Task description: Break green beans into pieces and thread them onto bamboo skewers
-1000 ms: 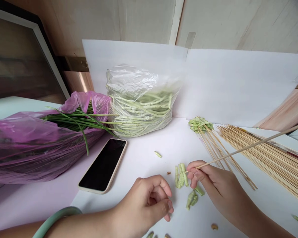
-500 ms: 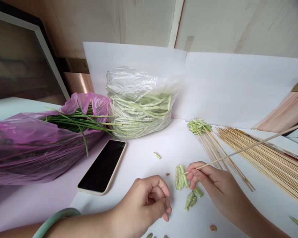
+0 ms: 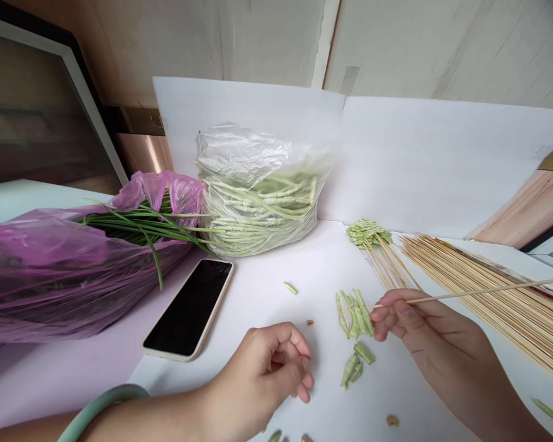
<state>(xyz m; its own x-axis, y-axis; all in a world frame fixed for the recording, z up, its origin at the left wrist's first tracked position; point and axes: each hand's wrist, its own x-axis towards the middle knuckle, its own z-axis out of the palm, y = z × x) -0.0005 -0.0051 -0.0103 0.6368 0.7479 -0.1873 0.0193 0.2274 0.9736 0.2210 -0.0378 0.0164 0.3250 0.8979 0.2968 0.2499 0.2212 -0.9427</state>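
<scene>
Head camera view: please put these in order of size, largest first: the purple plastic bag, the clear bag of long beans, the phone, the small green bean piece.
Purple plastic bag
Clear bag of long beans
Phone
Small green bean piece

The purple bag sits nearer the camera, so first place is unsure.

Shiny bags and plain wood sticks
The clear plastic bag (image 3: 258, 159) and purple plastic bag (image 3: 59, 276) are thin and shiny, the phone (image 3: 188, 307) has glossy black glass, and the wooden skewers (image 3: 488, 319) look matt.
</scene>
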